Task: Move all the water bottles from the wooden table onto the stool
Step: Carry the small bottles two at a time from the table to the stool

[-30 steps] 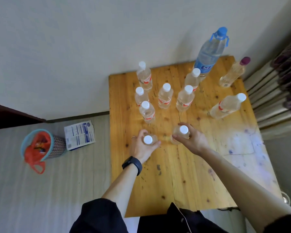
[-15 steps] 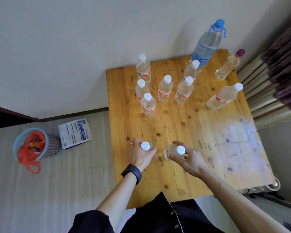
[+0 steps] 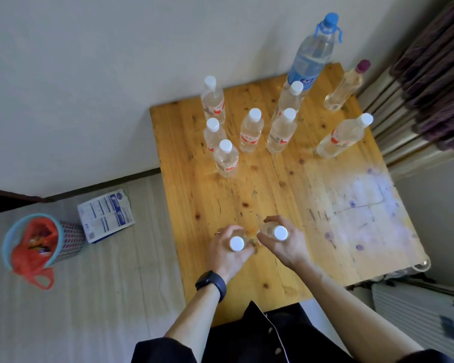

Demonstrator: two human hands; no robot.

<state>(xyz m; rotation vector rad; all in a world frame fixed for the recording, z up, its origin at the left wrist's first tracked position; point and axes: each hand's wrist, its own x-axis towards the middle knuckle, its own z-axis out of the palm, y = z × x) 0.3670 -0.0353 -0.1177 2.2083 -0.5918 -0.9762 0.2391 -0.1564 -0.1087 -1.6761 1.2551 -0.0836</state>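
Left hand [image 3: 227, 254] is wrapped around one clear, white-capped bottle [image 3: 237, 243], right hand [image 3: 283, 244] clamped round its twin [image 3: 280, 233] at three o'clock, both over the worktop's [image 3: 325, 218] near half.

Lined bin [image 3: 41, 247] beside packet [image 3: 106, 215] on floor [image 3: 110, 297]
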